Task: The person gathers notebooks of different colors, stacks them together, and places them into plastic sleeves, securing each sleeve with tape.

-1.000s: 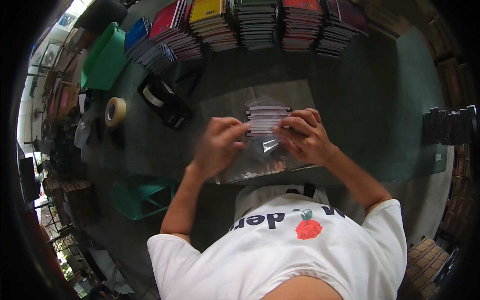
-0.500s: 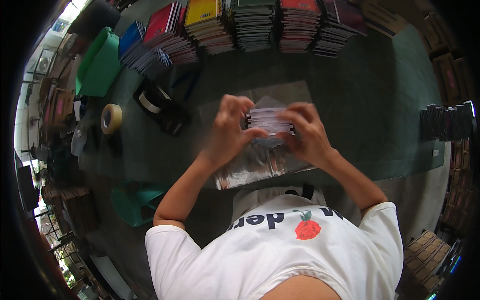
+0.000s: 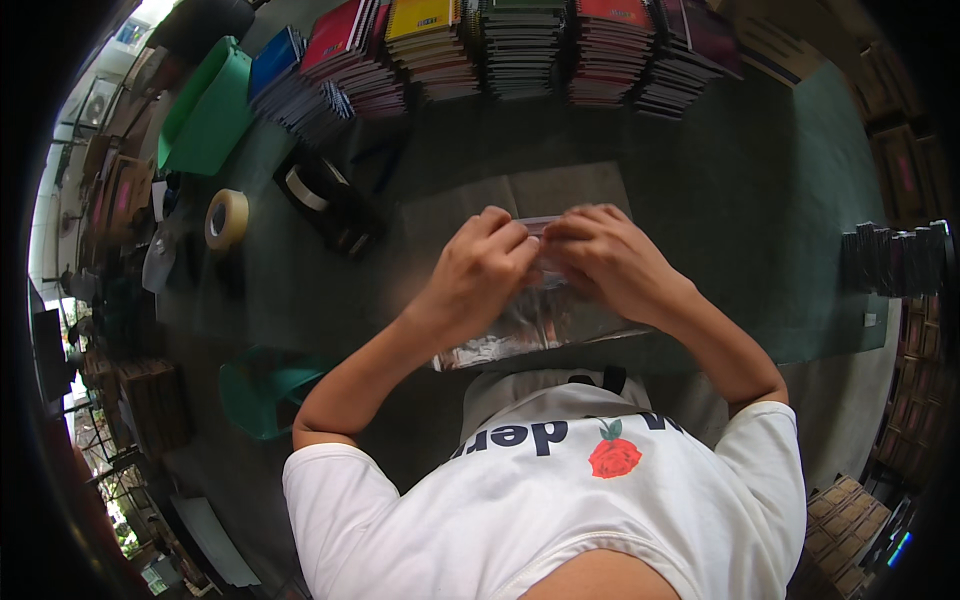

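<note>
A small stack of spiral notebooks (image 3: 540, 222), edges up and partly in clear plastic, stands between my two hands. My left hand (image 3: 482, 262) is closed at its left side, fingers curled in and knuckles up. From the right, my right hand (image 3: 603, 255) closes on it, the fingertips bunched near its top. The hands almost meet and hide most of the stack, so the exact hold of each fingertip cannot be made out. Beneath them lies a pile of clear plastic bags (image 3: 510, 345), shiny along the near edge.
Several notebook stacks (image 3: 520, 50) line the table's far side. At the left are a green bin (image 3: 205, 110), a tape roll (image 3: 227, 220) and a black tape dispenser (image 3: 325, 205). Dark notebooks (image 3: 897, 258) stand at the right edge. A green stool (image 3: 260, 400) is below left.
My hands have come closer together over the notebook stack. Their fingers, spread around its sides before, are now curled in and cover more of it.
</note>
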`<state>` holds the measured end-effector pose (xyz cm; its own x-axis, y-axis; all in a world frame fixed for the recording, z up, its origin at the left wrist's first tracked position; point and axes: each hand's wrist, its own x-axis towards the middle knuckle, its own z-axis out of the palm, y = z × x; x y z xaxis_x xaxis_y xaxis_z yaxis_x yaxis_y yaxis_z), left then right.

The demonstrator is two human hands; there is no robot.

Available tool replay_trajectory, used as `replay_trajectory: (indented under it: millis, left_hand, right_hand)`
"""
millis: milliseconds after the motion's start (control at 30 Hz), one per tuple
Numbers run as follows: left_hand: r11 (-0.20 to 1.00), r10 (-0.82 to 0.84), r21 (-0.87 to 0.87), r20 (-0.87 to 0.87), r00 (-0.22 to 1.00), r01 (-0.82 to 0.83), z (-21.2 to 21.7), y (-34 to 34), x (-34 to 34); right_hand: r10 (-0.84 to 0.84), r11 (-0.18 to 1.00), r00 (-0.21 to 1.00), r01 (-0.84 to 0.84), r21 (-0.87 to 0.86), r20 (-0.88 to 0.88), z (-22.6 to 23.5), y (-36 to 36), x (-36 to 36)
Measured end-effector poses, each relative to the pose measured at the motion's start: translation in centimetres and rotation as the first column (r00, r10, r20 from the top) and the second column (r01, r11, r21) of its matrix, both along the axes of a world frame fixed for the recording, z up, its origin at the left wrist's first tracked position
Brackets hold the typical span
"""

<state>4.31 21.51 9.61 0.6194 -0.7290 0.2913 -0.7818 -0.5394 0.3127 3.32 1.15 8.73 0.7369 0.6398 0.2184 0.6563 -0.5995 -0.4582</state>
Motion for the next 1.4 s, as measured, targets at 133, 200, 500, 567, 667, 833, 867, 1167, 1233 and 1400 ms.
replay_trajectory:
  millis: [133, 200, 500, 567, 667, 833, 867, 1167, 1233, 1400]
  left_hand:
    - [0.996, 0.054, -0.081, 0.226, 0.973, -0.037, -2.4, 0.1, -2.3]
    - [0.983, 0.058, -0.183, 0.223, 0.973, -0.017, -2.6, 1.1, -2.7]
    - [-0.178, 0.662, -0.144, -0.749, -0.011, -0.974, -9.5, 17.7, 5.1]
    - [-0.034, 0.878, -0.284, -0.467, 0.107, -0.958, -10.1, 18.0, 6.1]
    - [-0.067, 0.683, -0.484, -0.660, 0.313, -0.873, -7.8, 14.4, 3.8]
    - [0.039, 0.725, -0.256, -0.658, 0.204, -0.966, -10.8, 14.3, -2.0]
    - [0.239, 0.936, -0.122, -0.236, 0.262, -0.963, -10.6, 16.3, -2.6]
    - [0.074, 0.007, -0.331, -0.943, 0.333, -0.941, -2.5, -4.5, -7.9]
    - [0.161, 0.179, -0.349, -0.909, 0.376, -0.923, -3.6, -6.1, -8.0]
    - [0.277, 0.557, -0.370, -0.691, 0.462, -0.887, -6.0, -6.7, -8.3]
  right_hand:
    - [-0.038, 0.998, 0.949, 0.019, 0.063, 0.312, -4.0, -1.4, -2.2]
    - [-0.065, 0.995, 0.923, 0.031, 0.095, 0.379, -5.1, -1.3, -2.8]
    - [-0.084, 0.979, 0.895, -0.007, 0.203, 0.437, -6.3, -0.6, -2.7]
    - [-0.071, 0.979, 0.894, -0.022, 0.202, 0.442, -6.1, -0.5, -2.6]
    - [-0.078, 0.983, 0.901, -0.002, 0.186, 0.426, -6.0, -1.0, -2.7]
    - [-0.053, 0.984, 0.918, -0.019, 0.176, 0.394, -5.9, -1.3, -3.2]
    - [-0.046, 0.981, 0.929, -0.027, 0.191, 0.368, -5.2, -0.9, -3.4]
    - [0.075, 0.979, 0.933, -0.137, 0.154, 0.353, -5.1, -2.5, -2.6]
    - [0.080, 0.971, 0.934, -0.152, 0.185, 0.348, -5.0, -2.7, -2.6]
    - [0.046, 0.953, 0.973, -0.111, 0.283, 0.228, -4.3, -2.5, -2.4]
